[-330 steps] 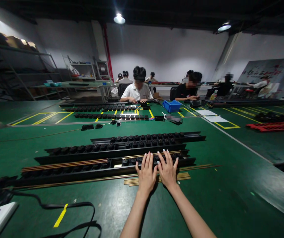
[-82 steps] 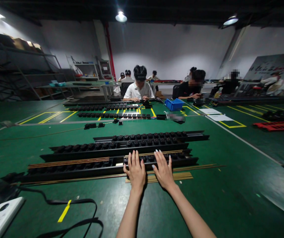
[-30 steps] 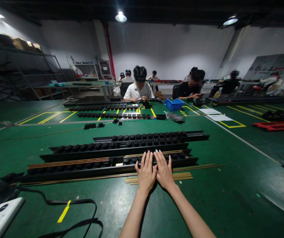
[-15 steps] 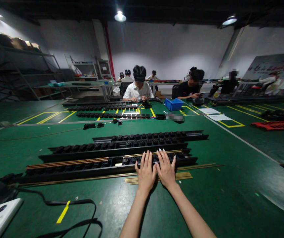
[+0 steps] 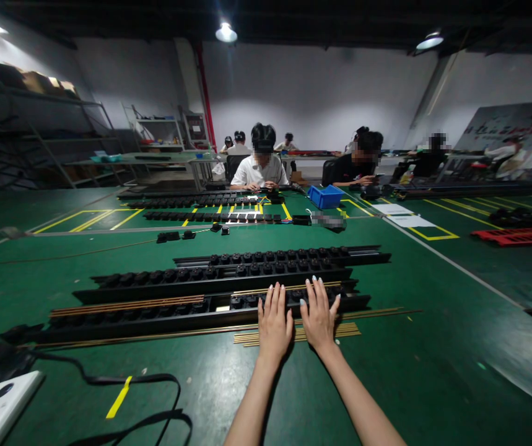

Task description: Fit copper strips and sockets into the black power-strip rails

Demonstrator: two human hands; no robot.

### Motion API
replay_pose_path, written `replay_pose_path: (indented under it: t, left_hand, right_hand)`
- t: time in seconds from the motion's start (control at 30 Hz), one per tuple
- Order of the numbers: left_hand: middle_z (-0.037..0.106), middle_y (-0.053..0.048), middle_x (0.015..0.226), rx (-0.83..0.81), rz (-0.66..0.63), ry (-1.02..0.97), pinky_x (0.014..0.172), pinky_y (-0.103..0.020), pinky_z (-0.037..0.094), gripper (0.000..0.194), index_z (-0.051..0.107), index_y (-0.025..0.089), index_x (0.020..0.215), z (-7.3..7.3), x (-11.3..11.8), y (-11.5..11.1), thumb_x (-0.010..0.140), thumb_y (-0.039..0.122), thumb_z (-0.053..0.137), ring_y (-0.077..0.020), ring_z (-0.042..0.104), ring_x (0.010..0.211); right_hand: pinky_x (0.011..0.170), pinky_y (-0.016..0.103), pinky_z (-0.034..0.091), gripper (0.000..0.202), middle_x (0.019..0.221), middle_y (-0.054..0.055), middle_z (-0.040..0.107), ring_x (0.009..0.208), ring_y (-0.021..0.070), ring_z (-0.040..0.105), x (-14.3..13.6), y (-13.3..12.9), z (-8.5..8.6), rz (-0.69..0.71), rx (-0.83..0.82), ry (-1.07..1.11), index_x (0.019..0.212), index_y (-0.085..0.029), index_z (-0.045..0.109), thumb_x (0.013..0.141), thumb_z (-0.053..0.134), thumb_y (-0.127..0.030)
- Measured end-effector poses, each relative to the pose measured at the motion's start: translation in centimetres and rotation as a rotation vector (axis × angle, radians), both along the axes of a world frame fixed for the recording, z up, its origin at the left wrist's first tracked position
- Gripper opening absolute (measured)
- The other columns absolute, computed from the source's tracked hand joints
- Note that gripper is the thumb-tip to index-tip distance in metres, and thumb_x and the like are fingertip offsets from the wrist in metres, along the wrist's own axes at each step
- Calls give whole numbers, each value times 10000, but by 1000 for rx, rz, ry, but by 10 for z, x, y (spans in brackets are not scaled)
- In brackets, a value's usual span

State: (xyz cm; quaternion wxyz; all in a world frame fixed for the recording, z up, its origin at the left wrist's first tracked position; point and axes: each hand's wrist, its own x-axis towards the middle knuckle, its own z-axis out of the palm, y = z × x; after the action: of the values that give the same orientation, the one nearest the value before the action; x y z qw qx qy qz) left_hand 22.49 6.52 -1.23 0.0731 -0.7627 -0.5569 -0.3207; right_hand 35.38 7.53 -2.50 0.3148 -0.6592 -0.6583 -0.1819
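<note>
My left hand [image 5: 275, 322] lies palm down over the nearest black channel rail [image 5: 154, 326], fingers stretched out, fingertips at the thin brass rods [image 5: 251, 291] along its top. To its right, my right hand [image 5: 319, 313] rests the same way with fingers spread, its tips by the same rods. Neither hand grips anything; what the palms touch is hidden. Copper-coloured rods [image 5: 126, 306] lie along the rail's left part. Under and beside my wrists is a bundle of short brass rods [image 5: 347, 329] on the table. Longer rods [image 5: 154, 337] run along the rail's near side.
Two more black rails [image 5: 130, 291] with round black parts lie beyond. A white phone-like device [image 5: 3, 409] and black strap [image 5: 130, 376] are at lower left. Across the green table [image 5: 433, 365] sit a blue bin [image 5: 325, 196], papers [image 5: 402, 215], a red rack [image 5: 521, 236] and a co-worker [image 5: 259, 167].
My right hand has shifted right, away from my left hand, opening a gap between them. My left hand has moved slightly right with its thumb drawn closer in.
</note>
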Motion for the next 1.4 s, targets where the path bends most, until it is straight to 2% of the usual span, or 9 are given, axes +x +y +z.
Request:
replay_pose_path:
  t: [0.13,0.3,0.5,0.63,0.8,0.97,1.1,1.27,1.4]
  left_hand:
    - [313,-87,1499,15,-17,-10,1109,-442,281,615,147,191,1472,-1,-1,1,905,182,387,-211,223,1399]
    - [309,-85,1502,19,-13,-7,1106,-439,295,621,145,190,1471,-2,-1,1,903,185,394,-210,219,1401]
    - [328,-87,1493,41,-5,7,1103,-431,309,640,142,188,1472,-1,-1,1,894,192,416,-210,236,1395]
    - [325,-93,1494,31,-10,0,1099,-442,311,631,139,193,1473,-1,-2,1,899,191,400,-219,242,1393]
    - [322,-87,1496,31,-8,1,1103,-442,306,630,139,198,1474,-2,-2,1,900,195,398,-219,242,1393]
    - [311,-78,1502,27,-7,-4,1109,-441,292,626,136,195,1475,-3,-1,1,902,198,390,-216,227,1398]
    - [316,-78,1500,29,-8,-3,1104,-438,298,637,131,198,1475,-3,-1,1,898,199,401,-217,230,1397]
    - [301,-78,1507,16,-13,-15,1107,-441,284,624,132,200,1476,-4,-1,2,904,196,383,-222,214,1402]
    - [307,-77,1504,27,-9,-6,1107,-439,293,624,144,193,1473,-4,-1,2,901,193,393,-218,212,1402]
  right_hand:
    - [1095,584,58,535,1452,90,386,1365,209,290,3,1,-1,25,-16,-4,1474,-250,147,953,271,-264]
    - [1093,588,51,542,1475,106,342,1376,218,264,4,2,-2,-14,8,34,1477,-228,131,955,263,-291]
    - [1079,612,39,528,1449,107,384,1361,230,293,6,3,-4,3,-6,39,1472,-242,160,953,248,-282]
    - [1079,612,49,542,1476,119,331,1373,238,259,9,5,-6,-54,14,67,1477,-223,141,950,240,-301]
    - [1065,628,34,506,1440,115,392,1349,243,303,14,6,-7,-33,-1,69,1457,-244,227,955,212,-308]
    - [1075,612,52,530,1464,129,349,1370,241,260,17,8,-8,-90,35,95,1468,-202,187,953,223,-322]
    - [1071,619,58,516,1447,115,380,1361,233,280,20,9,-9,-92,14,95,1462,-226,207,954,217,-317]
    - [1077,605,72,522,1475,130,327,1377,234,244,23,9,-9,-137,23,113,1460,-197,218,956,214,-335]
    - [1075,608,55,508,1453,116,370,1368,227,262,26,10,-8,-127,6,86,1451,-211,247,958,205,-327]
